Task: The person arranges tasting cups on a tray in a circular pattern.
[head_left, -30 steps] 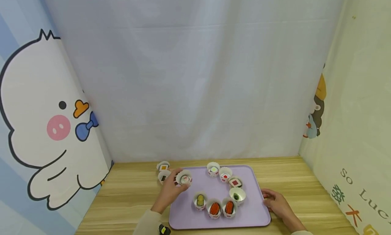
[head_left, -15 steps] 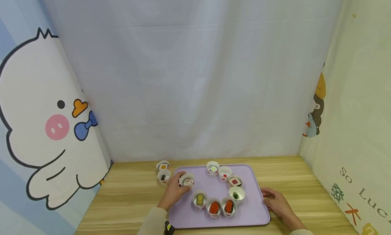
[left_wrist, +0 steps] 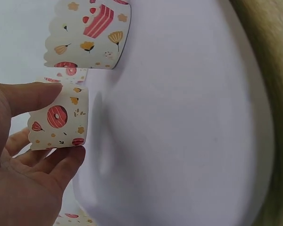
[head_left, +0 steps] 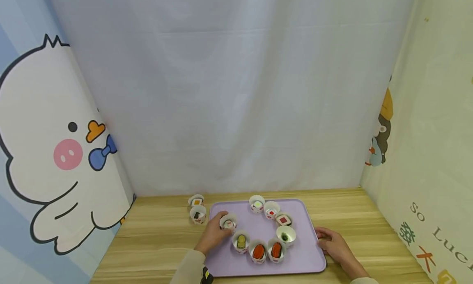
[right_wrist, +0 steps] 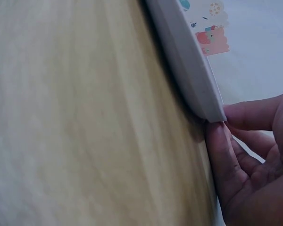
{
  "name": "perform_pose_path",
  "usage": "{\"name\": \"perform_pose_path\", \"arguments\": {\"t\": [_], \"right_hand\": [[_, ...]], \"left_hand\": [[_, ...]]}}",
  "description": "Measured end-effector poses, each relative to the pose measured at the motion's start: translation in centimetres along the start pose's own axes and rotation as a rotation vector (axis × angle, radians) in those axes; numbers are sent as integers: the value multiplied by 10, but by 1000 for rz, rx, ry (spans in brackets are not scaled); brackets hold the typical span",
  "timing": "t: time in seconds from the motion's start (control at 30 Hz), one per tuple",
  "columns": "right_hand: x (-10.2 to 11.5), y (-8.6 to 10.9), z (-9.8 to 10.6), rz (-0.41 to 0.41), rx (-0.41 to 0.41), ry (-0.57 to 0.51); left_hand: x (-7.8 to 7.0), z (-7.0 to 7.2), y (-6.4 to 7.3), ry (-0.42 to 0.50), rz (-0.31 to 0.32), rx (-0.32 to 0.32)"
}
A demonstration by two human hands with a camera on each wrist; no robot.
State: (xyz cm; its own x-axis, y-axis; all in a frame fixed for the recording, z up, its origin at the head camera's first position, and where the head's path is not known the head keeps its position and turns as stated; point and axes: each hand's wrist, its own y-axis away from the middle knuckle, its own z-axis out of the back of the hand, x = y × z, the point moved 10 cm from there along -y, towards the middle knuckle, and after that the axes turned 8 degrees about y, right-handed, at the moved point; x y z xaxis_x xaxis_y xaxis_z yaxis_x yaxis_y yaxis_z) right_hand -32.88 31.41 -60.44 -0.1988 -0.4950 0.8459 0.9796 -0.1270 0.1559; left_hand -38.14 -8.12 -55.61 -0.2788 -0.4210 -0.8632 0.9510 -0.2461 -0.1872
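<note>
My left hand (head_left: pixel 212 233) grips a white paper baking cup (head_left: pixel 228 221) at the tray's left side, thumb on one side and fingers on the other. Red doughnuts are printed on this cup (left_wrist: pixel 57 117) in the left wrist view; whether its base touches the tray is unclear. A small pale piece with a reddish top lies inside it. At the right edge of the lilac tray (head_left: pixel 303 259), my right hand (head_left: pixel 338 247) pinches the rim, seen as the tray's edge (right_wrist: pixel 188 66) between thumb and finger in the right wrist view.
Several cups stand on the tray in a curve, among them a yellow-topped one (head_left: pixel 241 242), an orange-topped one (head_left: pixel 258 252) and one with green (head_left: pixel 286 236). Left of the tray, two cups, one dark-filled (head_left: pixel 198 214) and one yellow-topped (head_left: pixel 196 201), stand on the wooden table (head_left: pixel 148 243).
My left hand has carried its cup right and towards me, down to beside the yellow-topped cup on the tray. The right hand has stayed at the tray's rim.
</note>
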Motion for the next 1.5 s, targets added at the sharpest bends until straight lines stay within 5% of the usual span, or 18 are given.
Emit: {"name": "perform_pose_path", "arguments": {"t": [1.23, 1.5], "right_hand": [[-1, 1, -1, -3, 10, -33], [-2, 0, 0, -7, 4, -26]], "left_hand": [[0, -14, 9, -51, -19, 58], [-2, -12, 12, 66, -25, 77]]}}
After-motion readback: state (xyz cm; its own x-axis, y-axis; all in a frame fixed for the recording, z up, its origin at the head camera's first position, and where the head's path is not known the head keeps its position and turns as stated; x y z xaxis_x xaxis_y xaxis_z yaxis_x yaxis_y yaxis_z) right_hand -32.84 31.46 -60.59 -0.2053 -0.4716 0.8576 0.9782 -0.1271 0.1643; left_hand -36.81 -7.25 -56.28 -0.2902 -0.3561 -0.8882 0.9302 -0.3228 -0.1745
